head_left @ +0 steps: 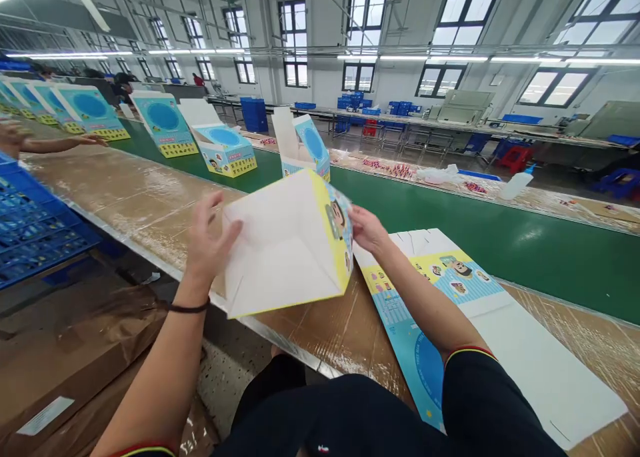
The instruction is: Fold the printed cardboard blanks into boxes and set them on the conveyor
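Both my hands hold a half-folded cardboard display box [283, 247] up above the bench, its white inner side facing me and a yellow-edged printed panel at the right. My left hand [210, 240] grips its left edge with fingers spread on the white board. My right hand [369, 229] holds the printed side from behind. Beneath my right forearm lies a flat printed blue-and-yellow box blank [440, 297], partly hidden by that arm. Several finished display boxes [225, 150] stand in a row farther along the bench [150, 204].
A blue plastic crate [30, 224] sits beyond the bench's left edge, above brown cardboard sheets [65, 350]. A co-worker's hand [15, 137] reaches in at far left. A green conveyor belt [500, 244] runs alongside the bench, with a plastic squeeze bottle [515, 184] beyond it.
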Demonstrator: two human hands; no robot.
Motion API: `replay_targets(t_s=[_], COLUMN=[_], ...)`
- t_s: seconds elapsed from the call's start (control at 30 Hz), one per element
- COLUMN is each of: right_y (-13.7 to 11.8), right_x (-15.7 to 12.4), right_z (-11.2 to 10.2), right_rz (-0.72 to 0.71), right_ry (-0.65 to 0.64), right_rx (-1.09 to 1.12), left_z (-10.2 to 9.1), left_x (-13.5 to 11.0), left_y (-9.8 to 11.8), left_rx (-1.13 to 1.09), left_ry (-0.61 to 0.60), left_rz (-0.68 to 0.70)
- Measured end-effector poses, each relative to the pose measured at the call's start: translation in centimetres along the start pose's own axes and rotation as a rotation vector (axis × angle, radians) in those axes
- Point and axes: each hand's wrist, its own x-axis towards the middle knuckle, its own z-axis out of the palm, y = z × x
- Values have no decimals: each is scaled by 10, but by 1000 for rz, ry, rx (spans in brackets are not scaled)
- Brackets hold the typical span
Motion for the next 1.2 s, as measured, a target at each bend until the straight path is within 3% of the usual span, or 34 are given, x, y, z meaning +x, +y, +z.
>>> replay_targets(t_s=[0.07, 0.1, 0.13, 0.2, 0.27, 0.33, 0.47, 0.6, 0.8, 0.87, 1.03, 1.1, 1.2], right_y=[-33, -47, -60, -75, -78, -73, -53, -41, -23, -20, -37, -48, -55], right_x=[8, 13, 18, 29, 42, 54, 65, 63, 32, 5, -93, -129, -162], right_z=[-3, -7, -13, -29, -52, -76, -120, -144, -148, -158, -209, -230, -247], right_rz=[-309, -468, -599, -724, -706, -600, -330, -239, -380, -206, 523, 667, 772], right_ry=[39, 55, 69, 96, 143, 189, 266, 345, 536, 637, 912, 977, 973], right_rx=[-104, -210, -351, -704, -1085, -1423, -1847, -1910, -1703, -1654, -1583, -1539, -1491], left_z=[11, 20, 30, 52, 70, 80, 78, 72, 69, 67, 62, 68, 89], left_x=[-19, -32, -48, -85, -121, -147, -162, -161, -163, -159, -142, -141, -149], left_y=[-14, -22, -29, -38, -40, -38, -38, -43, -42, -44, -38, -21, 24], left_rx=[28, 63, 117, 230, 327, 368, 335, 313, 275, 249, 116, -36, -379], left_ry=[151, 149, 76, -210, -476, -629, -683, -677, -667, -658, -647, -700, -896], left_rz=[-76, -115, -136, -105, -46, 45, 135, 140, 95, 80, -22, -159, -528])
